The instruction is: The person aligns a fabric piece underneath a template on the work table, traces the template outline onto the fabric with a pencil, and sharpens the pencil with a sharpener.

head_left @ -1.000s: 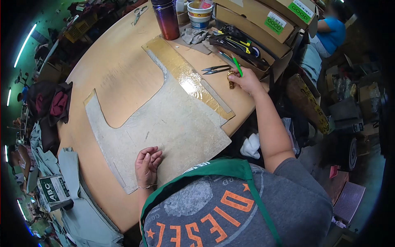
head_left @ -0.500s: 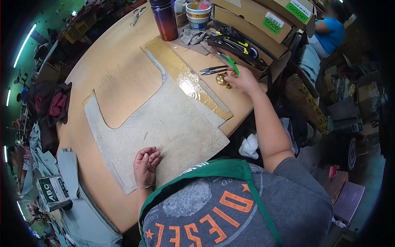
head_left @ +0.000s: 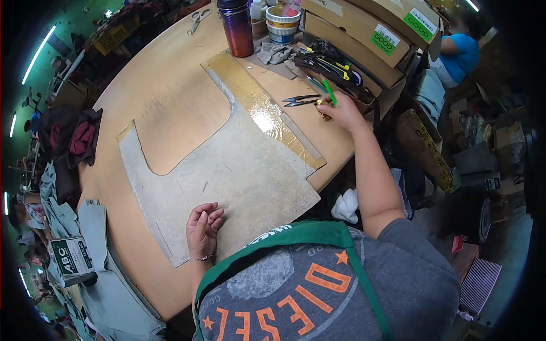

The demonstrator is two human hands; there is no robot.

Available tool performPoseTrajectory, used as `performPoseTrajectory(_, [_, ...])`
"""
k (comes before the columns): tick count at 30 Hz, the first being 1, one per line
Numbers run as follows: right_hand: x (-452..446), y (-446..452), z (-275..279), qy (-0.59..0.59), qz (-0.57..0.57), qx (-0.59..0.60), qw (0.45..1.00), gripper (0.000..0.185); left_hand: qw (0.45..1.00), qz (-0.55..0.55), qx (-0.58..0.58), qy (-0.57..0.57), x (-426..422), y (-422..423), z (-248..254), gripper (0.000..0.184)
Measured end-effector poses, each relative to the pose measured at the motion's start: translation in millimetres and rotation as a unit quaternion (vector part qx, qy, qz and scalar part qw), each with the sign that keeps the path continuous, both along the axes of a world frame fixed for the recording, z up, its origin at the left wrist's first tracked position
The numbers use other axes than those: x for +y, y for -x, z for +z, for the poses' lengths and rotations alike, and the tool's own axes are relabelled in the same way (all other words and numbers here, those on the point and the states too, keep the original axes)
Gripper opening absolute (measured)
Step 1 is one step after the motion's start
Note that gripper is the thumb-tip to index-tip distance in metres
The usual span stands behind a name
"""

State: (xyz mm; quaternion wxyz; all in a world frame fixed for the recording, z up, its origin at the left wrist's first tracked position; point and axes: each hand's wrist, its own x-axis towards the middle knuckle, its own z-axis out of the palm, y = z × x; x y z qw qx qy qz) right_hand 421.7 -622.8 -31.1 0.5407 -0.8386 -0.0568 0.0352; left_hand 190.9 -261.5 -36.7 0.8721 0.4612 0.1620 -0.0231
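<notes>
So we've got our right hand (head_left: 344, 113) closed around a slim bright-green pen-like stick (head_left: 329, 91), its long axis tipping up and away from us near the table's right edge. A shiny gold metal piece (head_left: 323, 108) sits right at those fingertips; can't tell if it's gripped too. Small dark metal snips (head_left: 298, 101) lie just left, blades pointing left. Our left hand (head_left: 205, 229) is well apart, loosely half-curled, nothing visible in it, over the flat pale-grey sheet with a U-shaped cutout (head_left: 250, 165).
</notes>
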Motion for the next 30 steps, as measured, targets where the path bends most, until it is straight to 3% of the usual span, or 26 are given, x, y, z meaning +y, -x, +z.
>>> performPoseTrajectory(4, [-20,7,-23,0.028,-0.116,0.0,0.993,0.026,1.0,0.003,-0.004,0.009,-1,-1,0,0.018])
performPoseTrajectory(11, [9,10,-14,0.198,-0.104,-0.068,0.972,0.028,1.0,-0.003,-0.002,0.009,0,-1,0,0.018])
performPoseTrajectory(15, [23,10,-17,0.193,-0.162,-0.028,0.967,0.032,1.0,-0.004,-0.008,0.013,1,-1,0,0.018])
performPoseTrajectory(18, [25,15,-15,0.195,-0.17,-0.081,0.962,0.034,1.0,-0.004,-0.009,0.014,1,-1,-1,0.018])
performPoseTrajectory(30, [5,16,-23,0.079,-0.135,0.011,0.988,0.047,1.0,-0.007,-0.01,0.018,1,-1,1,0.019])
